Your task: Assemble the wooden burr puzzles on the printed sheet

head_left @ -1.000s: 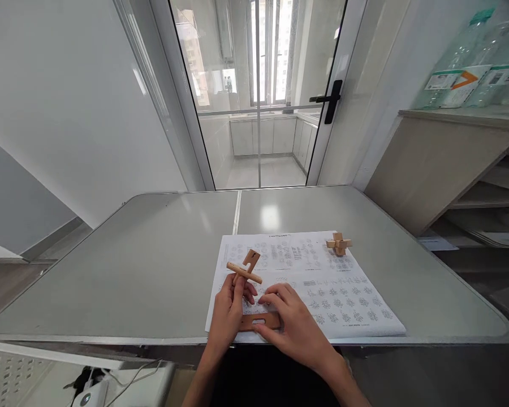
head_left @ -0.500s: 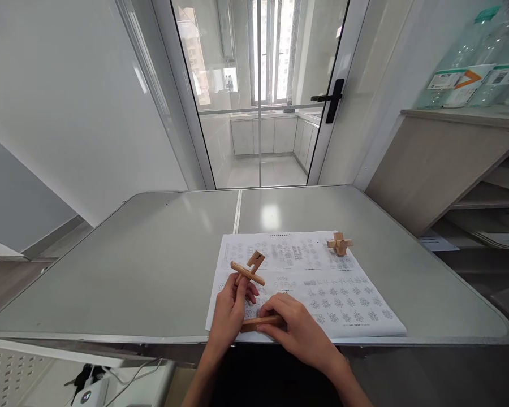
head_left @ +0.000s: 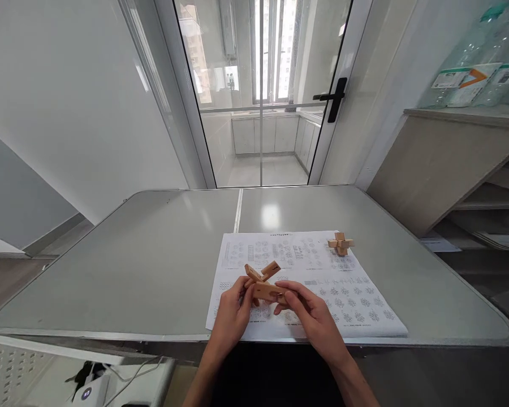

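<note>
Low over the paper, my left hand [head_left: 233,308] is closed on two crossed wooden puzzle pieces [head_left: 271,269], which stick up beyond its fingers. A third wooden puzzle piece [head_left: 266,291], a flat bar with a cut-out near its right end, lies across in front of them. My right hand [head_left: 309,311] pinches that bar by its right end, while my left fingertips touch its left end. Whether the bar is joined to the crossed pieces cannot be made out. Beneath both hands is a printed sheet [head_left: 365,322] with rows of small diagrams.
An assembled wooden burr puzzle [head_left: 341,243] stands at the sheet's far right corner. The grey table [head_left: 110,271] has a seam [head_left: 238,212] across it. A glass door [head_left: 275,169] is behind, and a shelf with plastic bottles [head_left: 470,73] is at the right.
My right hand has raised the wooden bar from near the table edge and brought it up to the crossed pieces. The crossed pieces have turned and shifted slightly right in my left hand.
</note>
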`<action>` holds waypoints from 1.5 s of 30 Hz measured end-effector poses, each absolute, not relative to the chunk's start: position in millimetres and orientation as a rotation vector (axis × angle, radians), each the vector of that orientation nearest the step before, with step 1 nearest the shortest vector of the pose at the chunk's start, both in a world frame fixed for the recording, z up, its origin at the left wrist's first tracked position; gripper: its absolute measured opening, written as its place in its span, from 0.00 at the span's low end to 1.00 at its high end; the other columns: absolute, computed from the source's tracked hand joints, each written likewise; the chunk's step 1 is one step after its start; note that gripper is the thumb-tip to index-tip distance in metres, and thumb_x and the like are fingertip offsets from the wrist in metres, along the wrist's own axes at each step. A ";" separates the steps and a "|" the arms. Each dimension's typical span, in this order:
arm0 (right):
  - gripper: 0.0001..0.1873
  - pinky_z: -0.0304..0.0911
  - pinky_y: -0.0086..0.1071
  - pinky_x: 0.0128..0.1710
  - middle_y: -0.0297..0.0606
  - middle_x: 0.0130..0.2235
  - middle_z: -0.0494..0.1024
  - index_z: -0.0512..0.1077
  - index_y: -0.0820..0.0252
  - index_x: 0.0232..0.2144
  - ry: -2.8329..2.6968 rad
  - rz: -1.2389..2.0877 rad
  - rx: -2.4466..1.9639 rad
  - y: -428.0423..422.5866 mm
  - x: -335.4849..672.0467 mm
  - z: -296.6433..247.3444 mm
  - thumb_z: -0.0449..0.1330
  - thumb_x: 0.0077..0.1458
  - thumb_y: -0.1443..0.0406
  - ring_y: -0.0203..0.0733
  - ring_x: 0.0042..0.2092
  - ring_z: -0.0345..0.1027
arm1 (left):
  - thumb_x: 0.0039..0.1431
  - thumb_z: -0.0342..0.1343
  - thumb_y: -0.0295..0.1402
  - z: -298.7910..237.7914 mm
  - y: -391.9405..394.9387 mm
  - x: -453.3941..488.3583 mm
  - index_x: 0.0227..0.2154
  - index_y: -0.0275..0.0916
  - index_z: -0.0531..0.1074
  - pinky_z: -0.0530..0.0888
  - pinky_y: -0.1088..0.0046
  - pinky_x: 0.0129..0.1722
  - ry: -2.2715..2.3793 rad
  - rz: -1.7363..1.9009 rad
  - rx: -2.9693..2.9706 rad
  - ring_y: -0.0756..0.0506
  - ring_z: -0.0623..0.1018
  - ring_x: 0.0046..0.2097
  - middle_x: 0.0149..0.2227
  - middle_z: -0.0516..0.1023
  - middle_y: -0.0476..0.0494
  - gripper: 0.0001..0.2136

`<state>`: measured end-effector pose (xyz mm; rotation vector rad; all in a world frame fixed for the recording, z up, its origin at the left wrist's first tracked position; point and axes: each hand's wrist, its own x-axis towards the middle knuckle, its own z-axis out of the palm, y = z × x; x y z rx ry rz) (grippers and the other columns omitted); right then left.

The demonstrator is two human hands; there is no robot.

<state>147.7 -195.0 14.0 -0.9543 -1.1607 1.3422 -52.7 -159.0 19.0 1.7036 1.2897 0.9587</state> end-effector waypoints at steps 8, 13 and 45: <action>0.22 0.77 0.30 0.56 0.42 0.63 0.79 0.79 0.55 0.58 -0.500 1.796 -0.628 -208.6 153.4 37.0 0.71 0.63 0.59 0.47 0.67 0.71 | 0.77 0.48 0.44 22.5 -162.5 -49.6 0.44 0.40 0.73 0.73 0.71 0.39 1.259 0.939 1.757 0.47 0.78 0.34 0.35 0.82 0.47 0.14; 0.17 0.76 0.21 0.33 0.43 0.46 0.87 0.84 0.59 0.47 -0.483 1.844 -0.669 -213.8 151.9 41.8 0.73 0.62 0.54 0.41 0.47 0.84 | 0.77 0.47 0.41 22.2 -163.8 -49.4 0.44 0.41 0.73 0.74 0.71 0.41 1.261 0.921 1.793 0.47 0.78 0.34 0.36 0.82 0.47 0.13; 0.33 0.61 0.27 0.20 0.37 0.22 0.80 0.69 0.58 0.36 -0.987 1.575 -1.071 -224.5 112.6 36.7 0.55 0.65 0.35 0.38 0.19 0.73 | 0.76 0.47 0.38 23.6 -173.7 -43.1 0.44 0.42 0.77 0.79 0.69 0.44 1.264 0.865 1.932 0.45 0.82 0.39 0.41 0.85 0.45 0.13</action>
